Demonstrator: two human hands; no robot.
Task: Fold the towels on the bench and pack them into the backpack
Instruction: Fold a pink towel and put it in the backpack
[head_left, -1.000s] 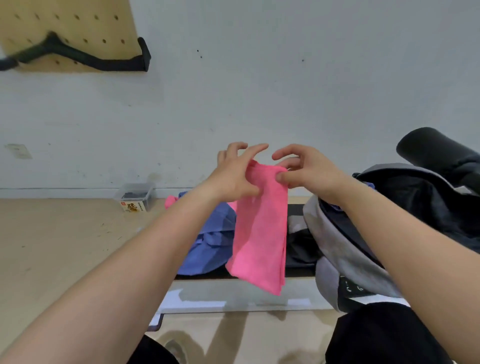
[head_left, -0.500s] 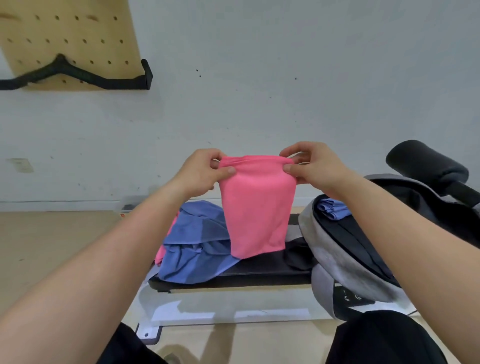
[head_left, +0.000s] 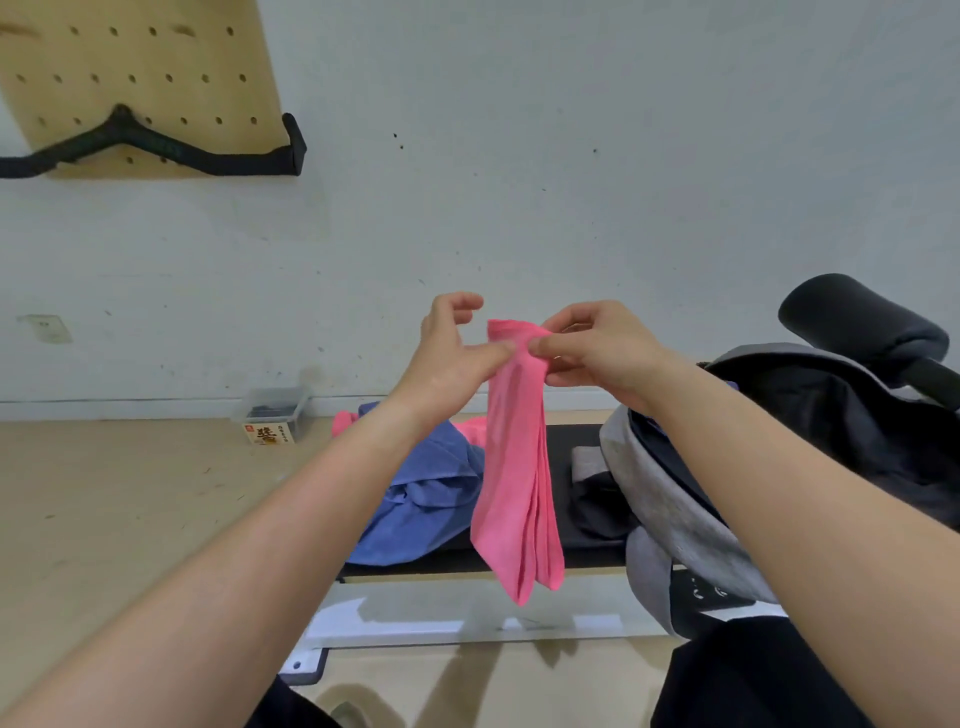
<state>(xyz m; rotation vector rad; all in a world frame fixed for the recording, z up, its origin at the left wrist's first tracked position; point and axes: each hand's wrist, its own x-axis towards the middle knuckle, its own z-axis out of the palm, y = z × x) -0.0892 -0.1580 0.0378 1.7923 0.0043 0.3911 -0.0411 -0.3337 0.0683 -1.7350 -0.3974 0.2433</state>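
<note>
The right hand (head_left: 597, 348) pinches the top edge of a pink towel (head_left: 519, 467) between thumb and curled fingers. The towel hangs folded into a narrow, layered strip in front of the bench (head_left: 563, 452), and its lower end falls past the black pad. The left hand (head_left: 447, 358) reaches in from the left. Its thumb lies against the towel's upper corner, while its fingers curl loosely above and clear of the cloth. The lower fingers are hidden behind the hand, so a grip there seems unlikely but cannot be ruled out.

On the bench's left part lies a crumpled blue towel (head_left: 426, 499), partly covered by the left forearm. Beyond it shows a bit of another pink cloth (head_left: 345, 421), mostly hidden. At the right end sits the grey and black backpack (head_left: 670, 499), its mouth open and its inside dark, with the right arm crossing in front.

Far left on the floor, against the wall, stands a clear plastic box (head_left: 275, 413) with an unreadable label. A black handle (head_left: 156, 145) hangs on the pegboard (head_left: 140, 67), cut off at the left edge.
</note>
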